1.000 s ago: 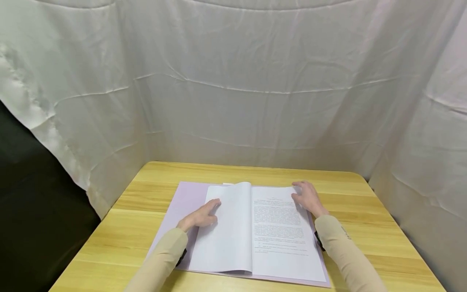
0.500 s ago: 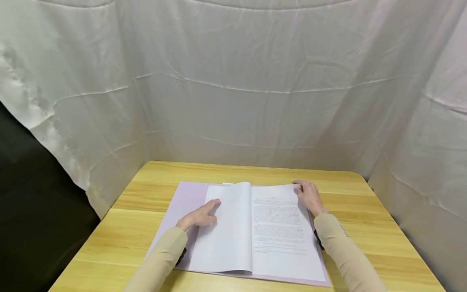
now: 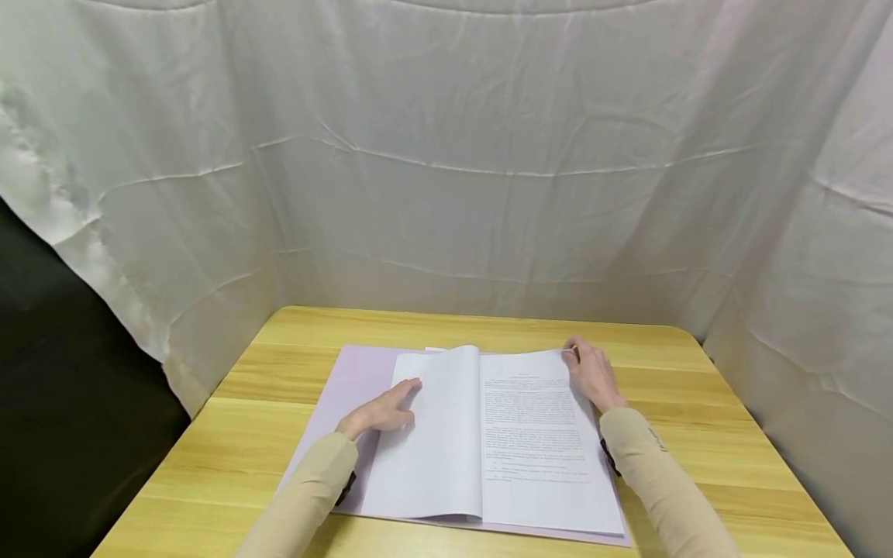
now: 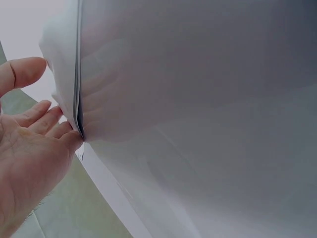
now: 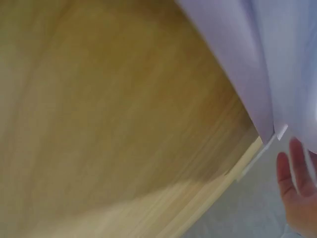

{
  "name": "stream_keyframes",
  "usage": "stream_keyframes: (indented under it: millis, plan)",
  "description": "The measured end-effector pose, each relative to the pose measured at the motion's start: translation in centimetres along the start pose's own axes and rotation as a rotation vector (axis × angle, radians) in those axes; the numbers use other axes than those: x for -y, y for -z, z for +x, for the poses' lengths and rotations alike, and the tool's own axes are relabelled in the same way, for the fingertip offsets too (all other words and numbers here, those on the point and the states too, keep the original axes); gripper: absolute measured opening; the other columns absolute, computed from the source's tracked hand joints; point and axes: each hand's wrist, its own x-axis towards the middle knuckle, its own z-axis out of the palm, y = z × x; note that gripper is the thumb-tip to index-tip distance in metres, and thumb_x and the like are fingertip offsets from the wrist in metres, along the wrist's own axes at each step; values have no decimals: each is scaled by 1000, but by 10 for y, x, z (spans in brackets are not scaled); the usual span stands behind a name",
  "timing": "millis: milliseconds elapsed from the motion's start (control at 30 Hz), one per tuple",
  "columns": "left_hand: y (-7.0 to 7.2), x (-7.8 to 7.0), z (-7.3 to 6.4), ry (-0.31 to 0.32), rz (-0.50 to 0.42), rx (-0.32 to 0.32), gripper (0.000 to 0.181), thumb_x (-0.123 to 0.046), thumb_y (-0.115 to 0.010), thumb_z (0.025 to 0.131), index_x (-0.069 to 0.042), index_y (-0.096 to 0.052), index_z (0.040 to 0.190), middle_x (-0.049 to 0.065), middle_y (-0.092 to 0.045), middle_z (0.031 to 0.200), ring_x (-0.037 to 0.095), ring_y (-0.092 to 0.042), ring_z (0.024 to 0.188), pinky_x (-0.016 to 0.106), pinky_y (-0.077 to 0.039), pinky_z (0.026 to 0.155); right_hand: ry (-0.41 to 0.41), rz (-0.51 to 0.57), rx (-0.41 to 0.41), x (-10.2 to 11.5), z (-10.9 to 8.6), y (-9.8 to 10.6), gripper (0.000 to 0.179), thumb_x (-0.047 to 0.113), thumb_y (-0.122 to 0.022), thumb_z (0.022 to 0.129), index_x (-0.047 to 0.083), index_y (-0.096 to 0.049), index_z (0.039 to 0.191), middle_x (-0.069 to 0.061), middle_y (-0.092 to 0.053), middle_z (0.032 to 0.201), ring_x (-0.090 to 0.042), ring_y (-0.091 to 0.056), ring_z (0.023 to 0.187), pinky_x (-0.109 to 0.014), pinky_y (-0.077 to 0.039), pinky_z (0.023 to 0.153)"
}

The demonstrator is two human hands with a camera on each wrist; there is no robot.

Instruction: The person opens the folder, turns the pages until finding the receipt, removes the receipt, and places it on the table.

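Note:
A lilac folder (image 3: 363, 372) lies spread on the table with a stack of white sheets in it. The left-hand page (image 3: 439, 449) is turned over, blank and bowed up near the fold. My left hand (image 3: 380, 411) rests on that page with its fingers extended; in the left wrist view the hand (image 4: 34, 153) touches the sheets' edge. With my right hand (image 3: 591, 376) I pinch the upper right corner of the printed page (image 3: 533, 434), which is slightly raised. Only part of the right hand (image 5: 299, 198) shows in the right wrist view.
The wooden table (image 3: 698, 434) extends around the folder on all sides. Pale grey curtains (image 3: 488, 194) hang behind and beside it. Dark cloth (image 3: 63, 403) shows at the far left. A small white edge (image 3: 434, 349) sticks out behind the left page.
My right fingers have closed from a loose spread onto the printed page's upper corner, and that corner has lifted a little. The left hand stays in place.

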Motion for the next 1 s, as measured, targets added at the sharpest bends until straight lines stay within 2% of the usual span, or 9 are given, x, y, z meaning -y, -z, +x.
stream_keyframes:
  millis: [167,300,400,467,567,633,733,833,1000]
  plan:
    - [1,-1,1,2,-2,-1,68,-5,-55,93,5,-28,154,26,-27,163,43,-23,153,57,-19,127,-30,44,-4,2,-3,2,18,16,-57,102,-1,-60,107,-26,-63,118,-43,-56,112,-57,-46,94]
    - [0,-1,2,-4,-7,-5,67,-6,-55,94,4,-28,155,26,-28,162,43,-23,153,57,-20,126,-36,89,3,3,-7,4,22,18,-59,101,-2,-62,107,-26,-65,112,-39,-58,106,-52,-48,90]
    - [0,0,1,-7,-8,-9,68,-8,-57,95,3,-28,155,25,-29,163,43,-24,153,57,-20,126,-42,150,54,6,-10,6,30,21,-61,100,-5,-62,117,-28,-67,116,-40,-63,105,-52,-52,91]
    - [-1,1,0,-11,-10,-12,68,-10,-58,95,3,-28,155,25,-29,163,43,-24,153,58,-20,126,-47,177,115,8,-12,7,43,23,-62,100,-7,-57,130,-31,-62,128,-45,-60,117,-56,-50,101]
    - [-1,2,-1,-22,-12,-15,69,-13,-59,97,3,-27,155,25,-28,163,43,-23,153,58,-20,126,-59,201,225,12,-17,11,68,32,-63,99,-8,-38,149,-34,-43,150,-51,-44,138,-63,-38,114]
    - [-1,1,-1,-33,-21,-16,69,-15,-59,97,4,-26,155,26,-26,163,44,-22,153,59,-19,126,-57,248,304,13,-22,14,80,37,-63,98,-5,-27,156,-33,-33,158,-51,-37,143,-64,-35,116]
    - [1,0,-2,-47,-37,-17,69,-17,-58,99,5,-25,156,27,-24,164,45,-20,153,60,-17,126,-77,412,425,13,-29,18,86,39,-64,98,9,-15,162,-26,-29,162,-46,-49,135,-56,-48,108]
    - [2,-2,-3,-55,-55,-19,71,-20,-58,100,3,-24,156,27,-22,165,45,-17,154,61,-14,126,-110,611,549,14,-35,24,84,38,-59,101,23,-6,164,-24,-33,160,-35,-62,119,-46,-59,92]
    - [4,-4,-4,-52,-79,-22,74,-24,-59,100,1,-21,158,25,-18,166,44,-13,155,61,-13,126,-168,798,714,19,-45,35,75,49,-36,108,26,10,162,-33,-41,148,-27,-67,112,-43,-60,90]
